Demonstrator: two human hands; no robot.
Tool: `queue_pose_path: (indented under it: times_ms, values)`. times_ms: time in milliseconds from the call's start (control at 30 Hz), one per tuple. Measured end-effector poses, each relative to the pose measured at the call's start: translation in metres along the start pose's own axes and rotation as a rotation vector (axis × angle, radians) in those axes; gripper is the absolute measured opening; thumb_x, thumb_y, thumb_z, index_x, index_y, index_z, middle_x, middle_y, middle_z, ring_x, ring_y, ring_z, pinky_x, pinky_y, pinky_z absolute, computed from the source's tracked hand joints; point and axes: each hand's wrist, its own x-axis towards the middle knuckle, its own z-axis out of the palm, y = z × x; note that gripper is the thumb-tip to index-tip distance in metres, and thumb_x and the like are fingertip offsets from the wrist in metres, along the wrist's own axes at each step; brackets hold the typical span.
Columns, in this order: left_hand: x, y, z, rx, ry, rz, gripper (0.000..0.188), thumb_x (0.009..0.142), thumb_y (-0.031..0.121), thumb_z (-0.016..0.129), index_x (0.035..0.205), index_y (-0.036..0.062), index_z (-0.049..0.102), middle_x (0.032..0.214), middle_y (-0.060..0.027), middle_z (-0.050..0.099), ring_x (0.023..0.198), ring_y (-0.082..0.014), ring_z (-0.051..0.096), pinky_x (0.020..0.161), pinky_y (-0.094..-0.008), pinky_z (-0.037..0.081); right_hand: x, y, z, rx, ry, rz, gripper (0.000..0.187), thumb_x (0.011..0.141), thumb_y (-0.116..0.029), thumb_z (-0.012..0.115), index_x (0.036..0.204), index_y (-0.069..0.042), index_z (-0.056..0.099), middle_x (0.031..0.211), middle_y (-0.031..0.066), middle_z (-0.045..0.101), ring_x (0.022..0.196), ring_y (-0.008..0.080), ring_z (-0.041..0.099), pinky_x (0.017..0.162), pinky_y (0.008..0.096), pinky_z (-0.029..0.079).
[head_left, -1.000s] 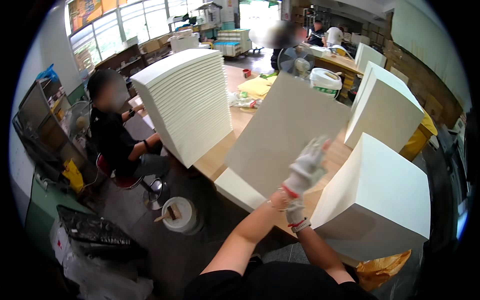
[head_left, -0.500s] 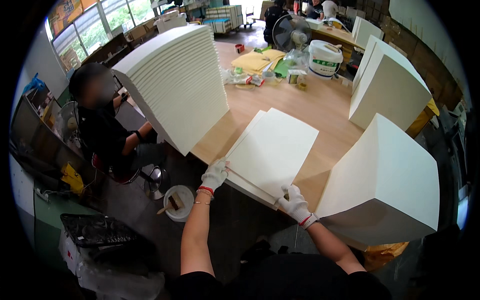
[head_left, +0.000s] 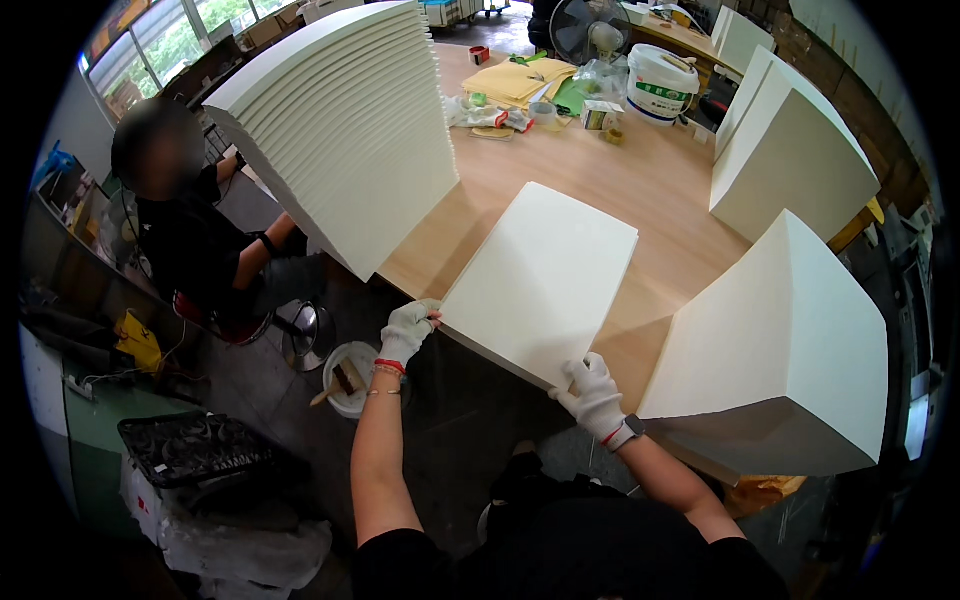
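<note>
A low stack of white sheets or boards (head_left: 545, 270) lies at the near edge of the table, its layers lined up almost flush. My left hand (head_left: 408, 332), in a white knit glove, grips the stack's left near corner with bent fingers. At the right near corner is my right hand (head_left: 592, 398), gloved alike, its thumb and fingers closed about the edge. Part of the fingers on both hands is hidden, and so is the underside of the stack.
Tall white stacks stand on the left (head_left: 345, 130), near right (head_left: 770, 350) and far right (head_left: 790, 150). A white bucket (head_left: 660, 85), yellow envelopes (head_left: 515, 80) and a fan (head_left: 590, 30) are farther back. A seated person (head_left: 195, 220) is left; a brush (head_left: 340, 383) rests in a floor bucket (head_left: 352, 402).
The top sheet, set askew before with a lower one showing at its left, now sits in line with the stack. Both hands remain at the near corners. The view has tilted down.
</note>
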Motion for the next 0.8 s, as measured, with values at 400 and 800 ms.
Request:
queue_pose_path:
  times_ms: [400, 800]
  values:
    - [0.010, -0.026, 0.001, 0.004, -0.041, 0.070, 0.034, 0.081, -0.014, 0.063, 0.113, -0.0039, 0.068, 0.102, -0.0094, 0.070, 0.089, -0.0143, 0.068, 0.080, -0.0244, 0.058, -0.004, 0.008, 0.004, 0.156, 0.089, -0.044, 0.048, 0.071, -0.022, 0.086, 0.110, -0.004, 0.063, 0.112, 0.0171, 0.052, 0.100, 0.0329, 0.058, 0.088, 0.0394, 0.050]
    - [0.002, -0.014, 0.001, 0.095, -0.016, -0.017, 0.035, 0.082, -0.005, 0.069, 0.117, -0.0015, 0.068, 0.104, -0.0119, 0.073, 0.094, -0.0162, 0.068, 0.083, -0.0265, 0.056, -0.011, 0.007, -0.003, 0.102, 0.044, -0.062, 0.053, 0.076, -0.028, 0.081, 0.120, -0.006, 0.060, 0.120, 0.0224, 0.052, 0.107, 0.0390, 0.056, 0.090, 0.0430, 0.050]
